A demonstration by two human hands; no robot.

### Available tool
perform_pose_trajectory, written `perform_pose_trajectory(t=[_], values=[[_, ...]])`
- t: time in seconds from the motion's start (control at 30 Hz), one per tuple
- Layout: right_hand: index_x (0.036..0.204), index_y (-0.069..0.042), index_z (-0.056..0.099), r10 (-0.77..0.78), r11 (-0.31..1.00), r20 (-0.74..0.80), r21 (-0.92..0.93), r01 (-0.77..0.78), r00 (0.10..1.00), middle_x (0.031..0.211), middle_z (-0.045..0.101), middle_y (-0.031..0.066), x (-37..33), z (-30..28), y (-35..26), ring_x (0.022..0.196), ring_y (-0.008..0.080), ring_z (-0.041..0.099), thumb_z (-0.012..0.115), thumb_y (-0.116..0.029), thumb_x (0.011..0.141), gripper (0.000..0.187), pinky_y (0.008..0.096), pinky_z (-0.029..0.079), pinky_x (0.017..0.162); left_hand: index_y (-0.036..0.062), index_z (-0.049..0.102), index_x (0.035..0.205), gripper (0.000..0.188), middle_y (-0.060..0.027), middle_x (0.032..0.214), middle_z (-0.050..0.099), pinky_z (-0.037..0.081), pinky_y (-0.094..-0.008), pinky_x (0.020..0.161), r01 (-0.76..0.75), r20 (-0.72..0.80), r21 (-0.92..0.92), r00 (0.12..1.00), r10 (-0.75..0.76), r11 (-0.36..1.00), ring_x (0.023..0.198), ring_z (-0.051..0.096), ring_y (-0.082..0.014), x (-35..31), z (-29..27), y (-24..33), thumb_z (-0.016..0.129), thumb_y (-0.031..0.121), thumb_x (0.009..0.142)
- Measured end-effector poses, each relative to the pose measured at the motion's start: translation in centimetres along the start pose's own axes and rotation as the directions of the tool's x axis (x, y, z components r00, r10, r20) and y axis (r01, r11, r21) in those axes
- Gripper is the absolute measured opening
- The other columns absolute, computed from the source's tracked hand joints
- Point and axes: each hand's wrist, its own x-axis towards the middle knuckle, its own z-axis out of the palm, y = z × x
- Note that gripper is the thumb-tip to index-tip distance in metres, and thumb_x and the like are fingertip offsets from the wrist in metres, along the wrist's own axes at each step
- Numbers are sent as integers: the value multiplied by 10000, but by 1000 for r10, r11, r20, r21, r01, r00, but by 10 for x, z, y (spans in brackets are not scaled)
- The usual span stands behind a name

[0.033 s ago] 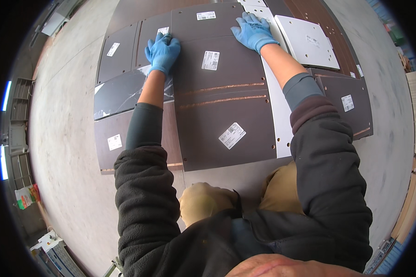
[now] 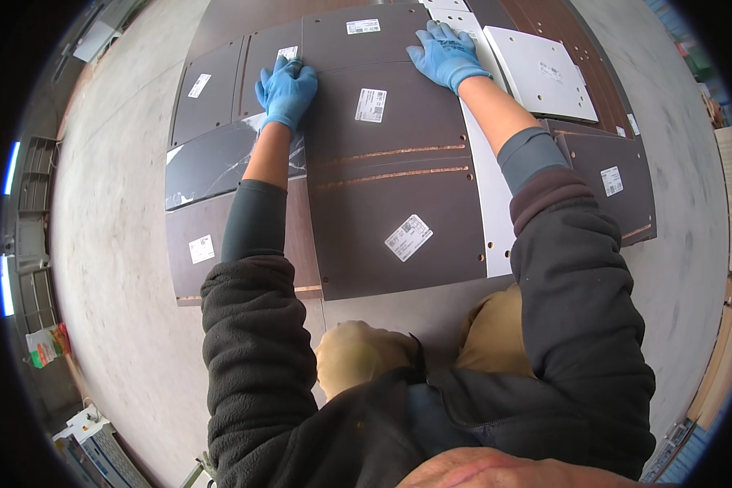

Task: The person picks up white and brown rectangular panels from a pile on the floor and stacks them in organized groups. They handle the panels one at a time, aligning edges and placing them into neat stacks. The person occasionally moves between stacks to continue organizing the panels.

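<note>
A dark brown panel [image 2: 390, 203] with a white label, drilled holes and bare brown grooves lies before me, its near edge toward my knees. Behind it, along a seam, a second dark panel [image 2: 333, 41] continues the surface. My left hand [image 2: 287, 93], in a blue glove, rests at the left edge of these panels, its fingers apart and slightly bent. At the right edge, my right hand [image 2: 447, 58], also gloved in blue, lies with its fingers spread. Both palms face down and their undersides are hidden.
Left of the panel lie a black marble-patterned panel [image 2: 207, 169] and a brown labelled panel [image 2: 244, 240]. To the right are a white panel [image 2: 537, 73] with holes and another dark panel [image 2: 606, 175]. Grey floor [image 2: 114, 228] surrounds the stack. Shelving [image 2: 37, 187] stands far left.
</note>
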Motion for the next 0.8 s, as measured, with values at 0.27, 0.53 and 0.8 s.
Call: perform_pose_trajectory(t=[0.27,0.53,0.8], values=[[1517,-179,568,23,1000,9,3,-23,1000,1676,431,104,-7,-4,-3,1572,276,363,444,-517,1069,575,542,233,1265,167,799,1261,466,-193,1420,653,343,-476,1223,91,-14,-334,995,-101,938,1441,451,-455,-1,-7,-8,600,435,937],[1549,-205,550,-2,999,-7,-36,2,1000,1701,419,91,-15,1,3,1578,279,364,417,-533,1074,592,519,239,1271,140,768,1257,513,-189,1348,668,359,-509,1175,-74,-8,-232,997,74,970,1348,501,-455,-20,-12,-6,538,486,956],[1301,-80,706,-65,992,-131,103,78,989,1449,645,205,-17,-2,10,1411,359,558,453,-489,1037,549,550,412,1162,118,738,1326,553,-208,1347,688,407,-544,1156,-130,-14,-428,990,137,895,1305,555,-474,-16,5,-28,674,526,958]])
